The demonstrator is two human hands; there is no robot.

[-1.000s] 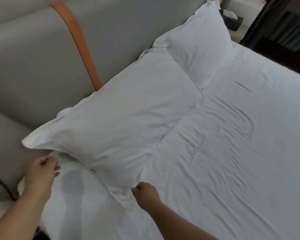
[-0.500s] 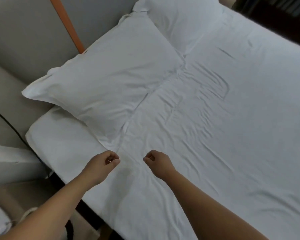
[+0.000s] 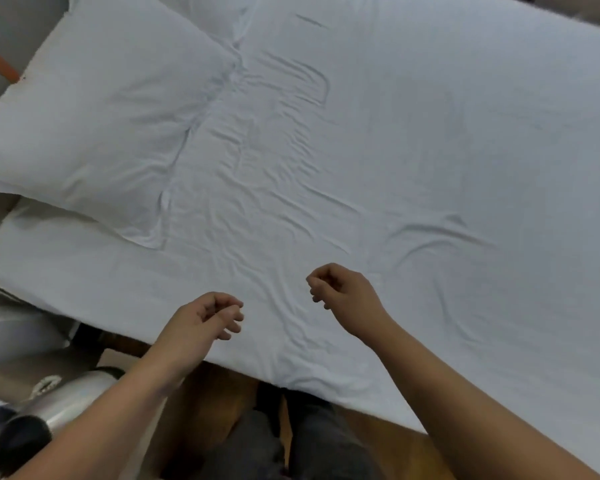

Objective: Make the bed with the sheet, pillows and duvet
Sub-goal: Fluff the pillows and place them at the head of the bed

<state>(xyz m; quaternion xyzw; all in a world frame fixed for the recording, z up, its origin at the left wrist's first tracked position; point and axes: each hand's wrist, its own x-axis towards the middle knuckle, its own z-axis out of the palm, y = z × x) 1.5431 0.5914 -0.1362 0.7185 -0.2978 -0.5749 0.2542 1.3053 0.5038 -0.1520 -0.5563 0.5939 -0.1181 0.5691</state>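
Head view: both hands hovering over wrinkled white bed sheet [image 3: 395, 150], near bed edge.
Left hand [image 3: 201, 320] and right hand [image 3: 340, 292] are curling loosely, grasping nothing. Plump white pillow [image 3: 101, 116] is lying upper left on sheet.

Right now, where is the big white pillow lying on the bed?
In the head view, the big white pillow lies at upper left on the wrinkled white sheet, beside a second pillow at the top edge, well beyond both hands.
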